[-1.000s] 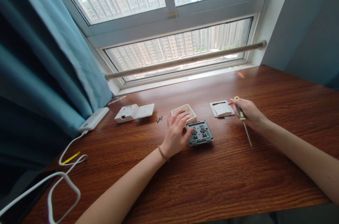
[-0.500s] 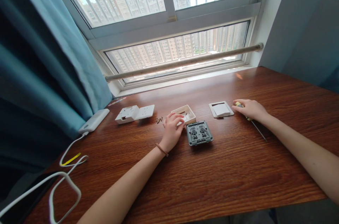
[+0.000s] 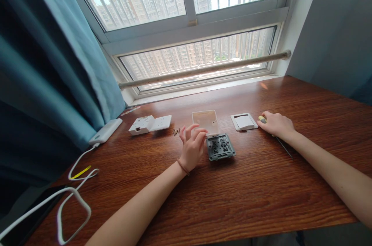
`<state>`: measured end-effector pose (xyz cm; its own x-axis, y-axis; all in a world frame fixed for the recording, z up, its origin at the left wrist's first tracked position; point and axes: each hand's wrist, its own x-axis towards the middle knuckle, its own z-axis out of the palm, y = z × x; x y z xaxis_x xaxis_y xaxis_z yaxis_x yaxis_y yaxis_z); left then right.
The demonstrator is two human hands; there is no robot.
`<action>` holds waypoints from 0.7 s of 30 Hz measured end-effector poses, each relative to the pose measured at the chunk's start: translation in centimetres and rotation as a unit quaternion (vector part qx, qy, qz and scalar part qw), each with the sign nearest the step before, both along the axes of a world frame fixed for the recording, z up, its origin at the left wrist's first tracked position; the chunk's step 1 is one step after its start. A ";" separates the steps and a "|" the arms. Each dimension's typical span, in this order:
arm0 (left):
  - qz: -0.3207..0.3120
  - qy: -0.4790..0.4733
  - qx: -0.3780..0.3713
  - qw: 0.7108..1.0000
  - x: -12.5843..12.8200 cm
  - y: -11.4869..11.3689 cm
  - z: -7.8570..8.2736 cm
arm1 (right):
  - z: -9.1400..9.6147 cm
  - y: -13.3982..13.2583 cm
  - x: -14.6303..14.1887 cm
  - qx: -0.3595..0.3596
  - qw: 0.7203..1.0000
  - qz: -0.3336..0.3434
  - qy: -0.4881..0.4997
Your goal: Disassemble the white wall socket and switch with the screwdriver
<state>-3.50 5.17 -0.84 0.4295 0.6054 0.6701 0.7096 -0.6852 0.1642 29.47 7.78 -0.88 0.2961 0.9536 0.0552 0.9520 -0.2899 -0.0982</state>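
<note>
My left hand [image 3: 192,148] pinches the lower edge of a beige square frame [image 3: 205,121] and holds it tipped up on edge, its flat face toward me. Just right of that hand a grey switch module [image 3: 220,147] lies on the wooden table [image 3: 232,199]. My right hand [image 3: 276,125] rests curled over a screwdriver [image 3: 262,119] that lies on the table; its yellow handle end shows at the fingertips and the thin shaft sticks out behind the wrist. A white switch cover [image 3: 244,122] lies just left of the right hand.
Small screws [image 3: 176,132] lie left of my left hand. Farther left are white socket parts [image 3: 149,123] and a white power bank [image 3: 106,131] with a looping white cable [image 3: 74,199]. A blue curtain [image 3: 52,75] hangs at the left; the window sill is behind.
My left hand has taken the beige frame and tipped it up from lying flat. My right hand has lowered the screwdriver onto the table and stays over its handle.
</note>
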 end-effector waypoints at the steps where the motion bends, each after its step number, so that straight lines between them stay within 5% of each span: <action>1: -0.001 0.001 0.016 1.000 0.1 -0.2 0.0 | 0.0 0.0 -0.1 0.001 1.000 -0.003 -0.004; 12: -0.011 -0.015 0.100 0.995 0.6 -1.1 -0.1 | 0.1 -0.8 -0.8 0.005 0.998 0.010 -0.058; 16: -0.009 -0.031 0.102 0.994 0.6 -1.1 0.0 | 1.0 -1.8 -1.9 0.105 0.990 0.026 -0.096; 19: -0.015 -0.035 0.103 0.994 0.7 -1.2 0.0 | 1.6 -3.3 -4.3 0.255 0.951 0.170 -0.044; 21: -0.023 -0.038 0.108 0.993 0.9 -1.4 0.1 | 1.6 -4.6 -6.4 0.303 0.890 0.337 0.042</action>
<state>-2.61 3.79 -0.76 0.3970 0.4251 0.8134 0.6681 -0.7415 0.0615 23.04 3.21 0.70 -0.3043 0.7185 0.6254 0.8718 0.4747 -0.1212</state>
